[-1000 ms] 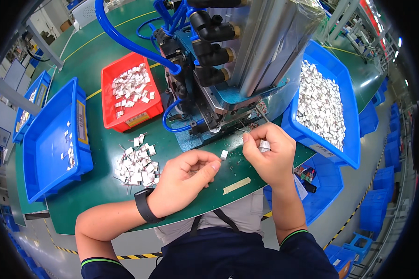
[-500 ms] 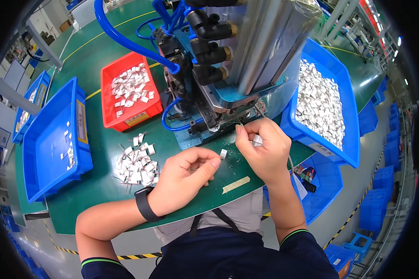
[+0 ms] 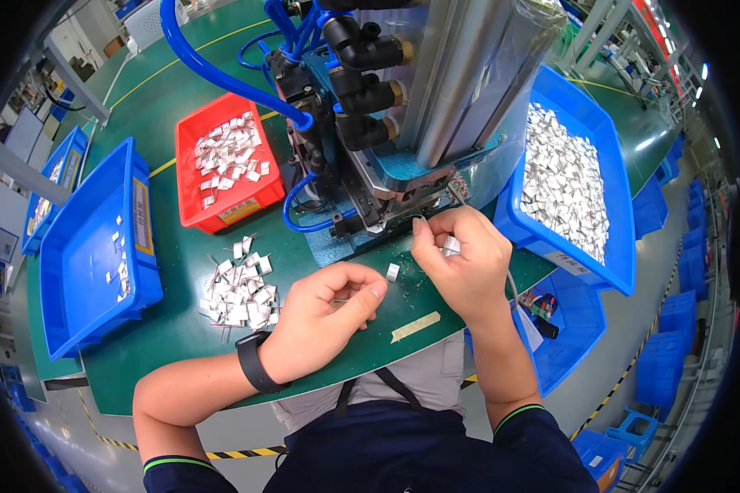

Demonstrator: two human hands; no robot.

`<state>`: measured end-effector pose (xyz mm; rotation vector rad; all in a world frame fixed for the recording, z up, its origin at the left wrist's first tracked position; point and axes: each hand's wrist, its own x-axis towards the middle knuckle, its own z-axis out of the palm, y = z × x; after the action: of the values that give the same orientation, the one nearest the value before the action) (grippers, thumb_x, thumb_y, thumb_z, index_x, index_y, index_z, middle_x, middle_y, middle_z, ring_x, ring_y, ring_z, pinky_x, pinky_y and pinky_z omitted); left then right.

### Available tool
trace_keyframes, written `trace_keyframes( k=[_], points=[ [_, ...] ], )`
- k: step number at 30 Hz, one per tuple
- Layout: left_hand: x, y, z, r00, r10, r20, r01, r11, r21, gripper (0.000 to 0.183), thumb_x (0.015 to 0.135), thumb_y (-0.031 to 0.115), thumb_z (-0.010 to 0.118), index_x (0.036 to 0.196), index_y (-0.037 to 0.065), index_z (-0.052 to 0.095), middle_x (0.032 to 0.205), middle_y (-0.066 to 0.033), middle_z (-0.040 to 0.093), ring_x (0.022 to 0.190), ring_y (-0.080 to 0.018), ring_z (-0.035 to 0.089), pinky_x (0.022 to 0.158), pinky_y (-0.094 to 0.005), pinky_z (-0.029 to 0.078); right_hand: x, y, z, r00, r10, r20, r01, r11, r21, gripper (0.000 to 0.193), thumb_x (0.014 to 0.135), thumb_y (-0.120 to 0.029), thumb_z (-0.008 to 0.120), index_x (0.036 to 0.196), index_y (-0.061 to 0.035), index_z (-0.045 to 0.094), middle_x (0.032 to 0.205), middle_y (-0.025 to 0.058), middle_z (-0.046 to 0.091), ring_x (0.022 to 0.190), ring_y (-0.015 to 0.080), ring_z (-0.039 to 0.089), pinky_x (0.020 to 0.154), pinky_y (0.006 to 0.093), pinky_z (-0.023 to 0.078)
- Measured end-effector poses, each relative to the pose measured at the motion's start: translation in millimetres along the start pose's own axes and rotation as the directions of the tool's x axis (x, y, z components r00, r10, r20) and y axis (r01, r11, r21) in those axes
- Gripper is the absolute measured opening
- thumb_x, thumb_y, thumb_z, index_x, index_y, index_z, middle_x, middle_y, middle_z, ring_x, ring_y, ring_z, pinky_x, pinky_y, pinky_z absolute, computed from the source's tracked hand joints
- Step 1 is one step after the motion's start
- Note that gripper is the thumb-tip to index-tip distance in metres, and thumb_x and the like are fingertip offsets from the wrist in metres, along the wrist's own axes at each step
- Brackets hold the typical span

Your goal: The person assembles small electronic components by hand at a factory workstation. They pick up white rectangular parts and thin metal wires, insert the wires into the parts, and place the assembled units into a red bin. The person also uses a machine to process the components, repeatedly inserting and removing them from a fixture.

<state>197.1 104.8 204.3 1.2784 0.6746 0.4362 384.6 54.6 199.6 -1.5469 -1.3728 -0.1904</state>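
Red plastic bin (image 3: 222, 193) with small silvery parts is sitting at the worktop's far-left area, yellowish rectangular label on its near wall. Large blue plastic tray (image 3: 82, 271) is lying along the left edge, nearly bare, a yellow strip label on its right wall. Deep blue bin (image 3: 604, 148) heaped with silvery parts is sitting at the right edge, white label on its near wall. Loose pile of small white-silver parts (image 3: 237, 289) is lying on the green matted worktop (image 3: 181, 329) between the tray and the left hand. Strip of beige tape (image 3: 414, 326) is sticking to the mat near the front edge. Grey pneumatic press with blue hoses (image 3: 403, 107) is standing mid-worktop.

Room: green factory floor with yellow lines, more blue bins stacked at right.

Left hand (image 3: 321, 316) is resting on the mat, fingers curled in, thumb and forefinger pinching narrow; what they're holding is too small to tell. Right hand (image 3: 460, 259) is at the press base, fingers closed tight around a small white part (image 3: 450, 244). One more small white part (image 3: 392, 272) is lying on the mat between both hands.
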Motion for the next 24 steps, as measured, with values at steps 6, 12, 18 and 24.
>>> trace_keyframes(
  k=[6, 12, 18, 24],
  points=[
    [-0.6, -0.4, 0.6, 1.0, 0.003, -0.002, -0.003, 1.0, -0.017, 0.018, 0.094, 0.014, 0.062, 0.102, -0.001, 0.06, 0.083, -0.0036, 0.061, 0.073, -0.0094, 0.058, 0.065, -0.023, 0.049, 0.4, -0.8, -0.3, 1.0, 0.003, -0.005, -0.003, 1.0, 0.002, 0.015, 0.07, -0.003, 0.074, 0.069, -0.0032, 0.059, 0.066, 0.0069, 0.061, 0.056, 0.0222, 0.059, 0.051, 0.0324, 0.047],
    [-0.4, -0.3, 0.6, 1.0, -0.001, 0.002, 0.002, 1.0, -0.017, 0.017, 0.094, 0.014, 0.061, 0.102, -0.001, 0.06, 0.084, -0.0036, 0.061, 0.073, -0.0093, 0.058, 0.065, -0.0231, 0.049, 0.0, -1.5, 0.2, 1.0, 0.016, -0.008, -0.016, 1.0, 0.017, 0.015, 0.07, -0.003, 0.074, 0.07, -0.0028, 0.059, 0.066, 0.0073, 0.061, 0.057, 0.0225, 0.059, 0.051, 0.0325, 0.047],
    [-0.3, -0.8, 0.4, 1.0, 0.003, 0.009, -0.002, 1.0, -0.018, 0.017, 0.094, 0.014, 0.061, 0.102, -0.001, 0.06, 0.084, -0.0034, 0.061, 0.073, -0.0092, 0.058, 0.065, -0.0229, 0.048, -0.5, 0.0, 0.9, 1.0, 0.007, -0.008, -0.007, 0.999, 0.043, 0.015, 0.071, -0.002, 0.073, 0.069, -0.0028, 0.059, 0.066, 0.0074, 0.06, 0.057, 0.0222, 0.059, 0.051, 0.032, 0.046],
    [-0.7, -0.2, -0.5, 0.999, 0.037, -0.009, -0.037, 0.998, -0.044, 0.02, 0.095, 0.014, 0.06, 0.107, -0.001, 0.058, 0.087, -0.0039, 0.061, 0.073, -0.0093, 0.058, 0.065, -0.0233, 0.048, -5.2, -4.8, -5.3, 0.996, -0.07, 0.064, 0.058, 0.984, 0.166, 0.016, 0.07, 0.0, 0.073, 0.069, -0.0039, 0.058, 0.064, 0.0058, 0.059, 0.054, 0.0186, 0.057, 0.05, 0.0293, 0.044]
  ],
)
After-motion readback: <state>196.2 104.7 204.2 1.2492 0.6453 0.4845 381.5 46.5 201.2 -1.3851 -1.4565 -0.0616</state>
